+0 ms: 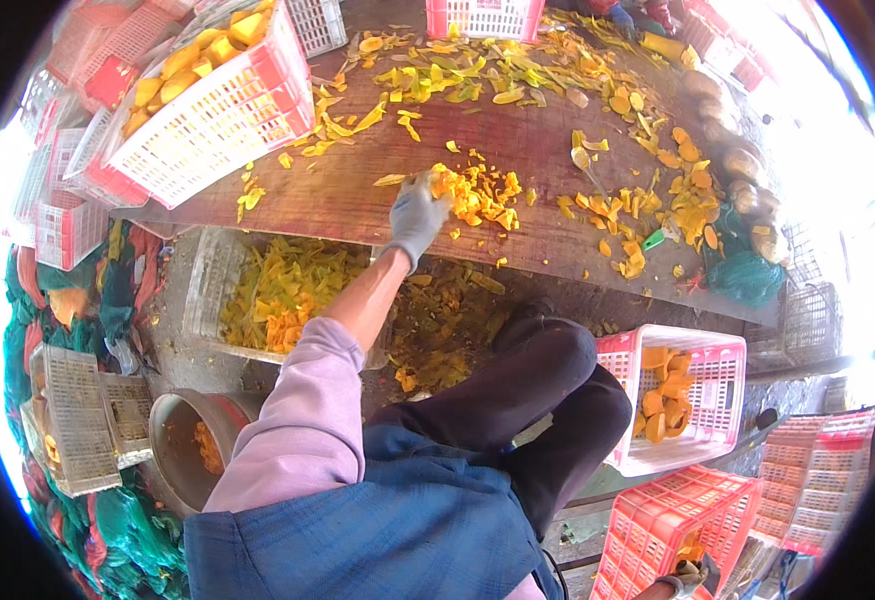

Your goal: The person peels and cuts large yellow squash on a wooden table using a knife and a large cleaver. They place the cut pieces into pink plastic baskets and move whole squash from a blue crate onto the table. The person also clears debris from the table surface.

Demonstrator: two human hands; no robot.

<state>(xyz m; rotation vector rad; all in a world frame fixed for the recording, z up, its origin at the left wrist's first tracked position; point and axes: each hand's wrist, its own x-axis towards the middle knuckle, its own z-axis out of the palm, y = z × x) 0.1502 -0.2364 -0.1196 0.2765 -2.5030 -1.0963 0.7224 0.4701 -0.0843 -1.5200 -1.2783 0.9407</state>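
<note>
My left hand [419,210], in a grey glove, is on the wooden table with its fingers curled at the left end of a heap of orange squash pulp [482,199]. Some pulp shows at its fingertips. At the lower right edge my right hand [696,576], also gloved, is beside a red plastic crate [636,540] with orange pieces inside; its grip is unclear. A metal spoon [584,161] and a green-handled tool [655,240] lie on the table to the right, among orange and yellow peelings [689,202].
A crate of peeled squash chunks [212,127] stands at the table's left. Below it a bin holds peelings [295,277], near a bucket [175,442]. A pink-and-white crate [734,405] is right of my knees. Whole squashes [741,165] line the right side; a co-worker's gloved hand [621,19] is beyond.
</note>
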